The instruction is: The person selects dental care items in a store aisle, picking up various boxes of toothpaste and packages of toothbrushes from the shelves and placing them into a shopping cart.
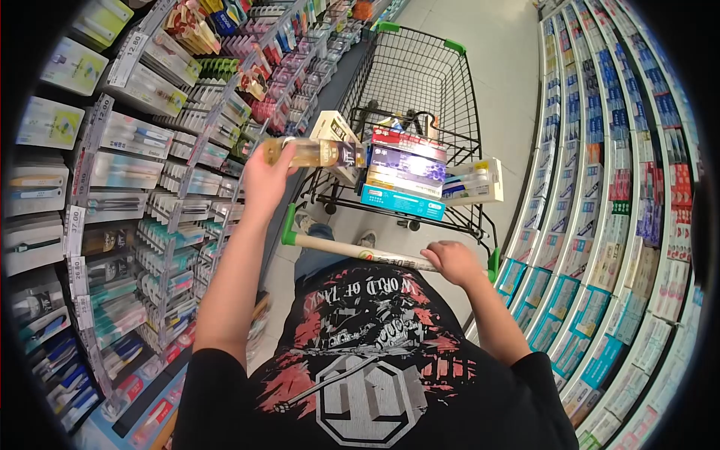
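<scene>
My left hand point(264, 176) is closed around a brownish see-through package point(319, 153) with a dark label at one end. It is held up near the left edge of the shopping cart point(420, 64); what is inside the package is not clear. My right hand point(456, 262) grips the right part of the cart's pale handlebar point(337, 245), which has green ends. In the child-seat area of the cart lies a stack of boxes: a red box point(405, 138), a purple box point(405, 163) and a turquoise box point(401, 202). Toothbrush packs point(472, 182) lie right of the stack, and a cream box point(336, 127) stands left.
Hanging toothbrush packs point(135, 135) and price tags point(126, 56) line a rack close on my left. A long curved shelf point(600, 247) of boxed goods runs along my right. Pale floor point(499, 60) stretches ahead beside the cart.
</scene>
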Tool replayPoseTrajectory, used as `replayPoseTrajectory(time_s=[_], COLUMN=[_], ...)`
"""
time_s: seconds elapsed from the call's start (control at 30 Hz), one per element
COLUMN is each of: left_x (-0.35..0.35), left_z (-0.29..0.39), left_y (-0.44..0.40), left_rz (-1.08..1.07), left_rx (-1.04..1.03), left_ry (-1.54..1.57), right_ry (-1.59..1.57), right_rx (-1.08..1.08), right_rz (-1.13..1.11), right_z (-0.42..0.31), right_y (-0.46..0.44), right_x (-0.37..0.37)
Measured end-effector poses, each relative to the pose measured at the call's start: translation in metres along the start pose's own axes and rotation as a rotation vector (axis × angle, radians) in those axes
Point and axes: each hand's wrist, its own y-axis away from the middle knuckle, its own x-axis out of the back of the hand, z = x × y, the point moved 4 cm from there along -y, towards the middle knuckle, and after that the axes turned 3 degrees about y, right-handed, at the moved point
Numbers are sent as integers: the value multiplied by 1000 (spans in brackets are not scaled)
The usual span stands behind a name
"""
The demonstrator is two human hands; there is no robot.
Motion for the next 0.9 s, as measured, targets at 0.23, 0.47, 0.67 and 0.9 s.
replayPoseTrajectory(time_s=[0.23, 0.47, 0.67, 0.9], left_x=[-58, -101, -116, -126], left_z=[-15, -43, -38, -39], left_y=[-54, -81, -80, -105], left_rz=[-17, -171, -138, -150], left_rx=[-236, -146, -198, -442], left_ry=[-690, -850, -1042, -1130], right_ry=[-180, -231, -268, -257], right_rx=[-122, -128, -153, -166], right_rz=[-12, 23, 29, 13], right_z=[2, 6, 7, 4], right_y=[3, 4, 2, 1], right_x=[0, -3, -4, -1])
